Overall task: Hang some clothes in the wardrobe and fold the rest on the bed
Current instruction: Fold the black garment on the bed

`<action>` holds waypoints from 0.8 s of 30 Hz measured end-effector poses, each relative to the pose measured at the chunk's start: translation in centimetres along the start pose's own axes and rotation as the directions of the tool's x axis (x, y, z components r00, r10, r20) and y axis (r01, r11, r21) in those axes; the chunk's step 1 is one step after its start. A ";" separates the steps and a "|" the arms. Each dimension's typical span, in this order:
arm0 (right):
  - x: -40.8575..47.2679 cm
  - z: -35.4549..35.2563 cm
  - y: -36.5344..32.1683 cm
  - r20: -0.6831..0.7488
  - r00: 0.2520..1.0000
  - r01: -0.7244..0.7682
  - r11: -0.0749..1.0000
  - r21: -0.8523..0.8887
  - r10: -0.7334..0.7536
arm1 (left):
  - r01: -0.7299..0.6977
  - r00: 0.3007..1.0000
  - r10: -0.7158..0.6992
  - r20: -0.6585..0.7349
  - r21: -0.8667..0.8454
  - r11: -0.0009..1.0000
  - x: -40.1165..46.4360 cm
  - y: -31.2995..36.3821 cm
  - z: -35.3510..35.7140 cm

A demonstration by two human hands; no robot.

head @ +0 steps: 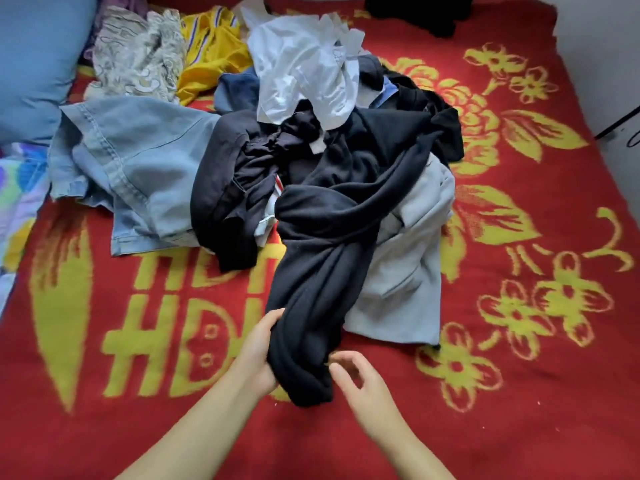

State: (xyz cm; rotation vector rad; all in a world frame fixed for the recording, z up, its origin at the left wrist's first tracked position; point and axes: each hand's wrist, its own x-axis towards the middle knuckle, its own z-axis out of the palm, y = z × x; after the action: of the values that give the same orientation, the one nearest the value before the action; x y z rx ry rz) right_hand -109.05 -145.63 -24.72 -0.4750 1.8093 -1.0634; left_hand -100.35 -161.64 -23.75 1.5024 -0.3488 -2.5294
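On the red blanket (485,427) near the bed's front edge, the left hand (258,355) grips a twisted black garment (311,306) trailing from the clothes pile (277,150). Just beside it, the right hand (360,379) hovers, fingers loosely curled, holding nothing.

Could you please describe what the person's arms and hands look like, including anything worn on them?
Both forearms are bare as far as the picture shows, with no sleeves in view. The left hand and right hand wear no gloves, rings, watch or bracelets that I can see.
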 end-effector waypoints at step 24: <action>3.2 1.6 -1.5 0.157 0.972 0.025 0.587 -0.809 0.176 | -0.020 0.887 0.457 -0.070 0.982 0.189 -0.3 -1.1 -9.0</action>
State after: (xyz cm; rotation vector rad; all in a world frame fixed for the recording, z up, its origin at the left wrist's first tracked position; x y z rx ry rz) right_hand -109.40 -149.43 -25.51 -1.0049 2.0103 -0.0193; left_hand -92.32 -161.55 -28.02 1.8860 -2.2549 -1.5393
